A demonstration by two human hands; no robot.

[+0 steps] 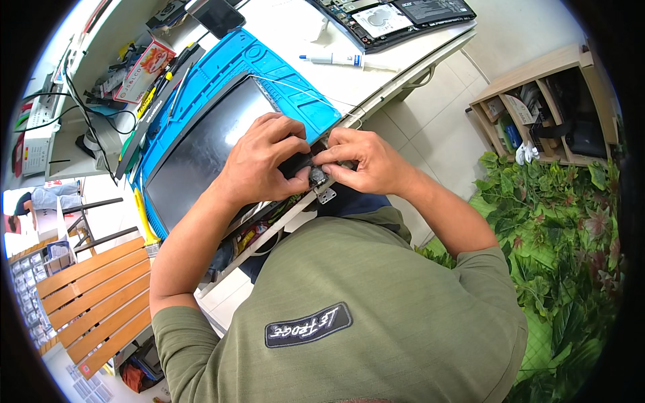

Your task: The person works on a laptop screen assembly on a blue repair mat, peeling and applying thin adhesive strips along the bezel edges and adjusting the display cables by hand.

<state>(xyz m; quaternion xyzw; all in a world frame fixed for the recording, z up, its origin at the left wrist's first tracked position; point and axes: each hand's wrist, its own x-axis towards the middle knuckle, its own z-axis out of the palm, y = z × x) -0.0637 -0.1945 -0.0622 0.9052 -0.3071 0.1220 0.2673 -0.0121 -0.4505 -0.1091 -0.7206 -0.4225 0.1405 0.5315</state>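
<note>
A dark laptop screen (pixel 201 151) lies tilted over a blue repair mat (pixel 259 57), its near corner under my hands. My left hand (pixel 265 161) is closed at that corner, thumb and forefinger round a dark edge piece. Against it, my right hand (pixel 366 161) pinches with thumb and fingertips; what lies between them is too small to name. Just below the fingertips sits a small dark lump (pixel 318 176), with a metal hinge bracket (pixel 326 195) sticking out past the table edge. The fingers hide part of the corner. A thin white cable (pixel 295 88) runs across the mat.
An opened laptop base (pixel 390 20) lies at the far right of the table, near a white syringe-like tube (pixel 336 60). Tools and a red-and-white box (pixel 144 70) crowd the left. A yellow-handled brush (pixel 146 218) is nearer me. A wooden shelf (pixel 544 111) stands right.
</note>
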